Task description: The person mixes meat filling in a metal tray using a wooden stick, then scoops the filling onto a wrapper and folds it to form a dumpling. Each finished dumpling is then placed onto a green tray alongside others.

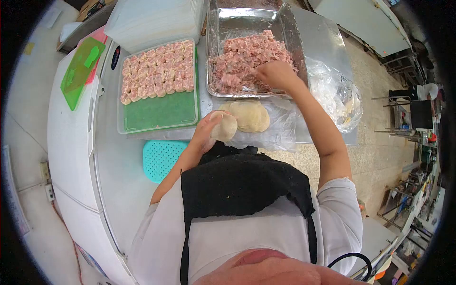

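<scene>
My left hand (207,130), in front of the table edge, is closed around a round, pale dumpling wrapper (224,129). Beside it, a stack of wrappers (251,116) lies on a clear plastic sheet (281,124). My right hand (274,75) is curled in a fist against the pink minced meat (244,59), inside a deep metal tray (297,45). Whatever its fingers grip is hidden from this angle. To the left, rows of filled dumplings (159,71) cover the far part of a green-bottomed plastic tray (161,114); its near part shows bare green.
Stacked clear plastic trays (152,21) stand behind the dumpling tray. A crumpled clear bag (335,97) lies right of the metal tray. A turquoise perforated basket (164,159) sits below the table edge at left. A green board (81,73) rests on the white freezer (71,137).
</scene>
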A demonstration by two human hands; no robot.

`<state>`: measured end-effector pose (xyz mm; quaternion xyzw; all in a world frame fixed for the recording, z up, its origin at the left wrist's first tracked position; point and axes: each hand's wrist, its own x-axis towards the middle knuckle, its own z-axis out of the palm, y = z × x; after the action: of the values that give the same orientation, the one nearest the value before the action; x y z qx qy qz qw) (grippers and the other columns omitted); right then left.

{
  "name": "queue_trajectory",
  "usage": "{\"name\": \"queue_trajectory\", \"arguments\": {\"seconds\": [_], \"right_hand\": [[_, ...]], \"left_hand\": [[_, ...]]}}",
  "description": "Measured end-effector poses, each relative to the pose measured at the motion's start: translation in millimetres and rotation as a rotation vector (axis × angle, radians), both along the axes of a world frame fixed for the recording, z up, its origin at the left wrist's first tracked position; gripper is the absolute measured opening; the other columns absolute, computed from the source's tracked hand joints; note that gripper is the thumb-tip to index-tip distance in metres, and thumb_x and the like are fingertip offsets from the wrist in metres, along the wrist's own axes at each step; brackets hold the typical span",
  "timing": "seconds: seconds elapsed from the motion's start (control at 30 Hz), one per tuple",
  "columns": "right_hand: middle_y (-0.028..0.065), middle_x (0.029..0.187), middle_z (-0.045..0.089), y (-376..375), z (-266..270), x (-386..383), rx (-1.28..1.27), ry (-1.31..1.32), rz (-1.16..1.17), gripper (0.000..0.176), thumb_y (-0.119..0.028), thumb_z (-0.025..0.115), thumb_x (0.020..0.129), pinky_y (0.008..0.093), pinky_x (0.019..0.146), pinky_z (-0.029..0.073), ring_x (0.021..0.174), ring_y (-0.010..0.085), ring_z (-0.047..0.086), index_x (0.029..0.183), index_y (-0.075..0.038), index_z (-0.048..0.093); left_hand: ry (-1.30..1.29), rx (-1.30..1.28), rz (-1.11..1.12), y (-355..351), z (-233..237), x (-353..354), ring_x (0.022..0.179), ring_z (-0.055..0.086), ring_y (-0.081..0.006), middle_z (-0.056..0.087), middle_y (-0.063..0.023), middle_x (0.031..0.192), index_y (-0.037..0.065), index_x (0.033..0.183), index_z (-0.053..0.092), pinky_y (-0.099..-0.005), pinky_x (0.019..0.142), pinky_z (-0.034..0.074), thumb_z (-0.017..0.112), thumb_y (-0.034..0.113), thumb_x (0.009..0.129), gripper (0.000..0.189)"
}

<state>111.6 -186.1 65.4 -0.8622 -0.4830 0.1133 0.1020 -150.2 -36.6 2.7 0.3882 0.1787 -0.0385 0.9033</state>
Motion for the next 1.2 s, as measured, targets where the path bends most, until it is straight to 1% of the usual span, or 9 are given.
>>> {"name": "queue_trajectory", "arguments": {"seconds": [0.1, 0.23, 0.43, 0.5, 0.67, 0.77, 0.87, 0.97, 1.2], "right_hand": [[0.0155, 0.084, 0.068, 1.0, 1.7, -27.7, -0.210, -0.115, 0.066, 0.033, -0.035, 0.053, 0.090, 0.0486, 0.074, 0.051, 0.081, 0.0360, 0.065, 0.082, -0.007, 0.069], [0.0201, 0.081, 0.066, -29.1, -14.8, -15.1, 0.078, 0.102, 0.141, 0.034, -0.032, 0.052, 0.091, 0.0456, 0.071, 0.051, 0.079, 0.0359, 0.065, 0.084, -0.003, 0.069], [0.0184, 0.080, 0.065, -58.1, -2.9, 7.6, 0.341, 0.700, -0.179, 0.028, -0.027, 0.054, 0.093, 0.0434, 0.070, 0.047, 0.075, 0.0370, 0.062, 0.093, -0.002, 0.065], [0.0191, 0.081, 0.065, -55.4, -21.6, 11.5, 0.637, 0.569, -0.006, 0.025, -0.026, 0.054, 0.093, 0.0438, 0.070, 0.047, 0.074, 0.0383, 0.061, 0.097, -0.004, 0.065], [0.0187, 0.082, 0.065, -76.6, 0.1, 14.3, 0.413, 0.271, 0.050, 0.023, -0.025, 0.055, 0.092, 0.0452, 0.072, 0.049, 0.080, 0.0384, 0.062, 0.096, -0.005, 0.065], [0.0158, 0.082, 0.066, -88.5, 27.2, 12.4, 0.240, 0.009, 0.029, 0.020, -0.024, 0.055, 0.090, 0.0484, 0.074, 0.051, 0.082, 0.0375, 0.064, 0.093, -0.007, 0.065], [0.0149, 0.082, 0.066, -81.2, 26.8, 6.2, 0.531, -0.065, 0.092, 0.019, -0.022, 0.056, 0.088, 0.0481, 0.071, 0.052, 0.079, 0.0363, 0.065, 0.095, -0.007, 0.065], [0.0163, 0.085, 0.065, -77.0, 38.3, 11.6, 0.177, -0.114, 0.208, 0.021, -0.021, 0.058, 0.085, 0.0471, 0.071, 0.052, 0.083, 0.0346, 0.065, 0.098, -0.006, 0.064], [0.0184, 0.086, 0.064, -56.5, 52.6, -12.6, 0.409, -0.099, 0.210, 0.019, -0.018, 0.054, 0.089, 0.0463, 0.071, 0.050, 0.083, 0.0371, 0.063, 0.098, -0.004, 0.064]], "left_hand": [[0.056, 0.130, 0.081, -12.5, -4.1, 0.0, 0.103, 0.064, -0.0260, 0.063, -0.0180, 0.116, -0.002, 0.121, 0.054, -0.0382, 0.089, 0.053, 0.055, 0.021, 0.095, 0.034], [0.061, 0.085, 0.232, -22.4, 7.7, 12.5, 0.108, 0.062, -0.0297, 0.061, -0.0207, 0.119, -0.003, 0.125, 0.052, -0.0406, 0.094, 0.050, 0.052, 0.021, 0.096, 0.037], [0.051, -0.112, 0.542, -32.4, 39.1, 98.0, 0.118, 0.054, -0.0348, 0.056, -0.0216, 0.127, -0.005, 0.130, 0.046, -0.0475, 0.104, 0.042, 0.041, 0.021, 0.100, 0.040], [-0.101, -0.217, 0.579, -33.9, 50.4, 131.5, 0.119, 0.053, -0.0355, 0.054, -0.0218, 0.127, -0.005, 0.132, 0.044, -0.0488, 0.105, 0.040, 0.040, 0.029, 0.101, 0.047], [-0.178, -0.371, 0.668, -27.9, 59.0, 158.2, 0.122, 0.048, -0.0370, 0.048, -0.0227, 0.131, -0.006, 0.133, 0.039, -0.0530, 0.107, 0.034, 0.038, 0.064, 0.092, 0.081], [-0.180, -0.304, 0.744, -19.9, 42.9, 159.3, 0.121, 0.048, -0.0373, 0.048, -0.0236, 0.130, -0.005, 0.134, 0.039, -0.0552, 0.105, 0.037, 0.036, 0.063, 0.093, 0.080], [-0.123, -0.276, 0.741, -27.7, 60.7, 158.6, 0.123, 0.045, -0.0429, 0.045, -0.0237, 0.133, -0.004, 0.134, 0.039, -0.0594, 0.105, 0.034, 0.039, 0.062, 0.091, 0.079], [-0.143, -0.237, 0.656, -27.9, 76.4, 147.4, 0.119, 0.049, -0.0399, 0.048, -0.0234, 0.129, -0.004, 0.133, 0.041, -0.0575, 0.103, 0.036, 0.043, 0.062, 0.090, 0.079], [-0.138, -0.419, 0.767, -12.7, 92.3, 143.8, 0.111, 0.054, -0.0387, 0.055, -0.0225, 0.118, -0.004, 0.117, 0.051, -0.0575, 0.097, 0.043, 0.056, 0.053, 0.088, 0.065]]}}
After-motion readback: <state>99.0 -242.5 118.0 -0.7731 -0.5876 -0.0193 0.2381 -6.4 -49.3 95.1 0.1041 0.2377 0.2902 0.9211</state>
